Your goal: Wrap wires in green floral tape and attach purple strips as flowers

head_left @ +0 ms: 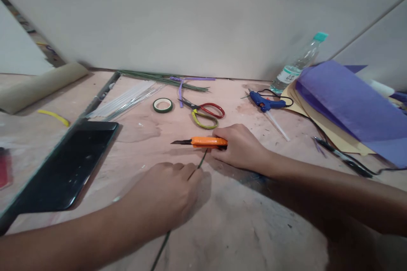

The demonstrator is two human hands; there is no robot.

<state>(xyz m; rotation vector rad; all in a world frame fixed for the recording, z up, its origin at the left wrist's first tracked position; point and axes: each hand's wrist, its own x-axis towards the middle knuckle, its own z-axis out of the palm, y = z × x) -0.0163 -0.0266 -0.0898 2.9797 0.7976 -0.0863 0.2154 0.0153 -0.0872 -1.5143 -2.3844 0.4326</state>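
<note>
My right hand [240, 146] is closed around orange-handled pliers [208, 141], whose dark jaws point left and lie just above the table. My left hand [170, 192] is closed over a thin green stem [161, 249]. The stem runs from the bottom edge, under my left hand, and comes out beyond the fingers toward the underside of the pliers. Beyond the pliers lie scissors [205, 113] with one red and one yellow-green handle loop. A roll of green tape [163, 105] is left of the scissors.
A black tablet [70, 165] lies at left, near a brown roll [47, 87]. Clear sticks [125, 99] and green stems [159, 77] lie at the back. On the right are a blue glue gun [267, 101], a bottle [294, 70], purple sheets [349, 108] and a pen [343, 156].
</note>
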